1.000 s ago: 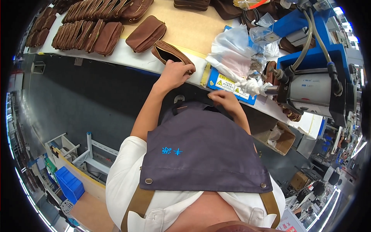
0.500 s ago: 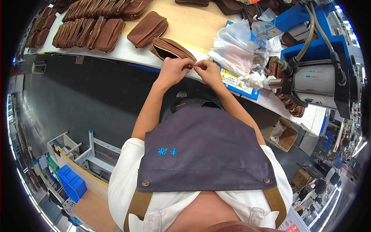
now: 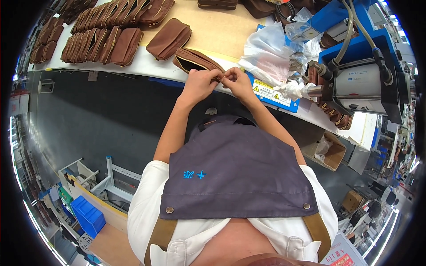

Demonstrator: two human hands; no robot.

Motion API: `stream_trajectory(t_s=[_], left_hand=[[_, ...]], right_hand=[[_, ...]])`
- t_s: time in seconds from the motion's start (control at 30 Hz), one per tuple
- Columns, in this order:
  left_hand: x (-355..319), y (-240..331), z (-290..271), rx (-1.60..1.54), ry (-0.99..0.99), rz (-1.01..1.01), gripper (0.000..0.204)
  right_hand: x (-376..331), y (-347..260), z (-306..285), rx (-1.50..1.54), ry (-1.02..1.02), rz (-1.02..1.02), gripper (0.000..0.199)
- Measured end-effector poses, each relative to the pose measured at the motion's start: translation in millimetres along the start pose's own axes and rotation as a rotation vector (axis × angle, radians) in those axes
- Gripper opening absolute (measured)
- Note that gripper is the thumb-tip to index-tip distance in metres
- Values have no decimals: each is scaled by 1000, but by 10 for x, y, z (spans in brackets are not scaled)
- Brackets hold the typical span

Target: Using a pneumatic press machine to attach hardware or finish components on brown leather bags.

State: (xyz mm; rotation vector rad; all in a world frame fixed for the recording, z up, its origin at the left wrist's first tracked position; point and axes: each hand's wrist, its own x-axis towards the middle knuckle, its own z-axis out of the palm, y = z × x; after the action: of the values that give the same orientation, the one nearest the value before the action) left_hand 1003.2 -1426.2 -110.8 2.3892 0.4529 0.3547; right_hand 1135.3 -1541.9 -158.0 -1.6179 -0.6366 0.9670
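Observation:
A brown pouch [image 3: 200, 59] with a gold zipper lies at the front edge of the table, its zipped mouth gaping. My left hand [image 3: 202, 85] is closed on the near right end of this pouch. Fingers pinched, my right hand [image 3: 237, 83] meets the left at that same corner. Whatever sits between the right fingertips is too small to make out. Just left of the held pouch lies another brown pouch [image 3: 169, 40], closed and flat.
Rows of brown pouches [image 3: 126, 48] stand at the table's left. To the right is a blue press machine [image 3: 361, 86] with a metal cylinder, hoses and plastic wrapping [image 3: 266, 53]. Below the table's right end sits a cardboard box [image 3: 330, 153]; a blue bin [image 3: 88, 216] is at lower left.
Both hands stay at the pouch's corner, with the fingertips slightly shifted and closer together. The whole view has moved a little.

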Motion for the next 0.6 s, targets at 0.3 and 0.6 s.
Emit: stream_trajectory(t_s=[0.3, 0.6], left_hand=[[-32, 598, -376, 80, 81, 233, 9], [366, 1273, -214, -691, -552, 454, 13]], right_hand=[[-475, -737, -355, 126, -206, -161, 29], [-1214, -1276, -1210, -399, -474, -137, 51]])
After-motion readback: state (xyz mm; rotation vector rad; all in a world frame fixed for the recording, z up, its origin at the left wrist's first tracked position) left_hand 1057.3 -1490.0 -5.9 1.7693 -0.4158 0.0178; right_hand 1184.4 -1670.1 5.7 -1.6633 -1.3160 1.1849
